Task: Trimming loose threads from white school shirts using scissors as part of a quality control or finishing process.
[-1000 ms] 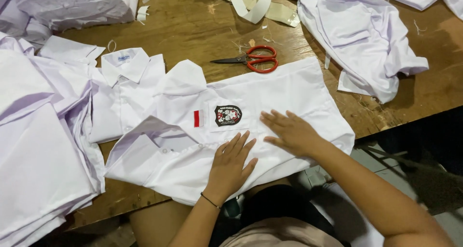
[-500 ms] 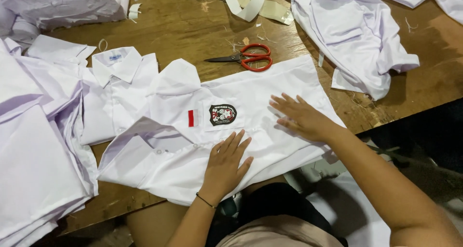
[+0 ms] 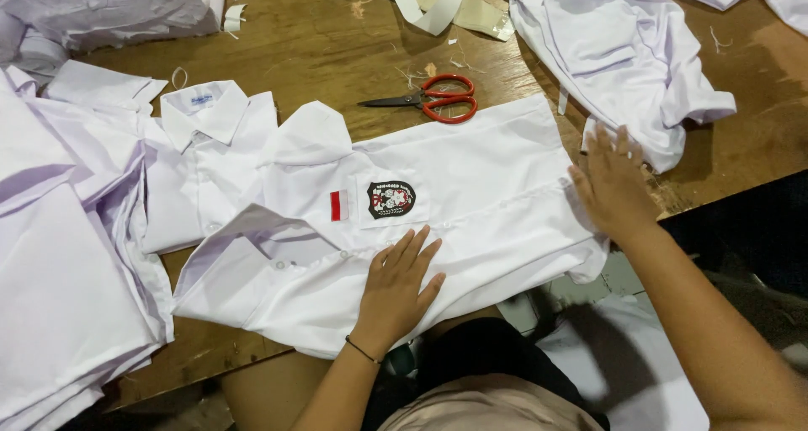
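Observation:
A white short-sleeved shirt lies spread front up on the wooden table, with a small red-and-white patch and a dark round badge on its chest pocket. My left hand rests flat on the shirt's near front panel, fingers apart, a thin dark band on the wrist. My right hand presses flat on the shirt's hem at the right end, next to the table edge. Neither hand grips anything.
Orange-handled scissors lie just beyond the shirt. A folded white shirt sits to the left, beside a stack of white shirts. A crumpled white shirt lies at the upper right, and white fabric strips lie at the top.
My right hand has slid rightward along the shirt from near the badge to the hem end. My left hand has stayed flat on the near panel.

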